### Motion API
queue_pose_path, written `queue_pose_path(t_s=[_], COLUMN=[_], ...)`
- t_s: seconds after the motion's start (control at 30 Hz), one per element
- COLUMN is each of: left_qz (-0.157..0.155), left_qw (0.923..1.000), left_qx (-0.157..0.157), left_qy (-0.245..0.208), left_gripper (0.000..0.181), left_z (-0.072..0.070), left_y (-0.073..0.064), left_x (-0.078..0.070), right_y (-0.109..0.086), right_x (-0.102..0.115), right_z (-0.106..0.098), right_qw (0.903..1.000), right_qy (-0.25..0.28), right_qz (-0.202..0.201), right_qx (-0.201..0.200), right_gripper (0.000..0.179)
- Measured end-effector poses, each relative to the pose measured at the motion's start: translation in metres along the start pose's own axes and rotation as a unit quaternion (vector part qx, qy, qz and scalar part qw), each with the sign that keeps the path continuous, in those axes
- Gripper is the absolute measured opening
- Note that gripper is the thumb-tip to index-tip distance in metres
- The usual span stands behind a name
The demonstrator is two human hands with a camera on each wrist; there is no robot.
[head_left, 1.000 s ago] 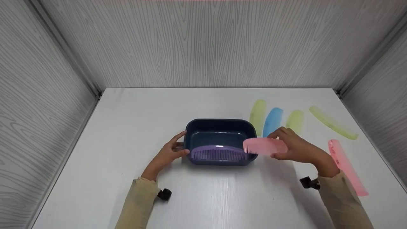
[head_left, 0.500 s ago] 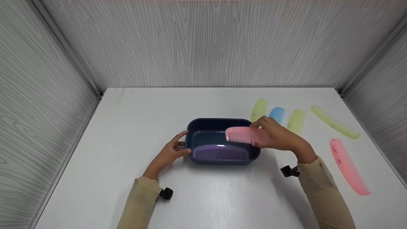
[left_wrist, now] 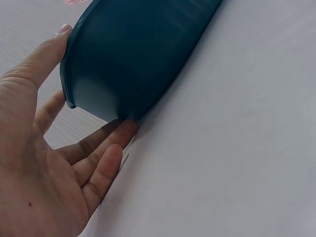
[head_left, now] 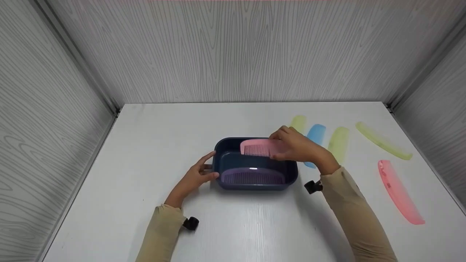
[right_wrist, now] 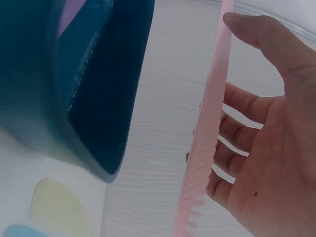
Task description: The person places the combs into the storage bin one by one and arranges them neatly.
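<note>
A deep blue plastic basin (head_left: pixel 255 187) stands mid-table, with a purple comb (head_left: pixel 253 177) lying inside along its near wall. My left hand (head_left: pixel 193 181) spans the basin's left end, fingers fairly straight; in the left wrist view, thumb and fingertips rest against the outside of the rim and wall. Over the basin's far right part, my right hand (head_left: pixel 295 145) pinches a pink comb (head_left: pixel 256 147), teeth toward me. The right wrist view shows this pink comb (right_wrist: pixel 210 113) nearly edge-on between thumb and fingers, beside the basin wall (right_wrist: pixel 94 153).
Right of the basin lie a yellow-green comb (head_left: pixel 299 122), partly hidden by the right hand, a blue comb (head_left: pixel 316 133) and another yellow-green comb (head_left: pixel 338 142). Farther right are a slim yellow-green comb (head_left: pixel 382 141) and a long pink comb (head_left: pixel 400 193). Panels wall the table's back and sides.
My right hand has carried the pink comb leftward and away from me, from the basin's right edge to over its far part. The left hand stays at the basin's left end.
</note>
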State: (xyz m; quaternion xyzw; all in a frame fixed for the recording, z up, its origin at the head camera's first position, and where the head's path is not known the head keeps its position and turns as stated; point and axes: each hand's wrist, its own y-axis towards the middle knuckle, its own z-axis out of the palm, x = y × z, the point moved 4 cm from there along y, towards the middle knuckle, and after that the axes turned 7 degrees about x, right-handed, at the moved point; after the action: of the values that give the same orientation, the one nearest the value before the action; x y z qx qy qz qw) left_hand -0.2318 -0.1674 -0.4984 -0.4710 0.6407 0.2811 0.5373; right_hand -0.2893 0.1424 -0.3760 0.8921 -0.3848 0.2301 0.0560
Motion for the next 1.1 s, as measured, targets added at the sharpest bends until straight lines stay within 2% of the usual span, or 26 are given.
queue_pose_path(t_s=[0.33,0.63,0.9,1.1], left_qz=[0.002,-0.003,-0.008,-0.011], left_qw=[1.0,1.0,0.9999,0.9999], left_qx=[0.0,-0.002,-0.005,0.002], left_qy=[0.003,0.007,-0.004,-0.013], left_gripper=[0.08,0.081,0.081,0.082], left_z=[-0.002,-0.003,-0.003,-0.001], left_y=[0.003,0.003,0.003,0.002], left_x=[0.0,0.0,0.0,-0.005], right_y=[0.032,0.051,0.063,0.066], right_x=[0.011,0.009,0.012,0.012], right_z=[0.001,0.015,0.024,0.026], right_qw=[0.9991,0.9984,0.9971,0.996], right_qy=[-0.034,-0.044,-0.054,-0.054], right_qz=[0.02,0.02,0.01,0.024], right_qx=[0.018,0.029,0.053,0.068], right_gripper=[0.057,0.059,0.059,0.058])
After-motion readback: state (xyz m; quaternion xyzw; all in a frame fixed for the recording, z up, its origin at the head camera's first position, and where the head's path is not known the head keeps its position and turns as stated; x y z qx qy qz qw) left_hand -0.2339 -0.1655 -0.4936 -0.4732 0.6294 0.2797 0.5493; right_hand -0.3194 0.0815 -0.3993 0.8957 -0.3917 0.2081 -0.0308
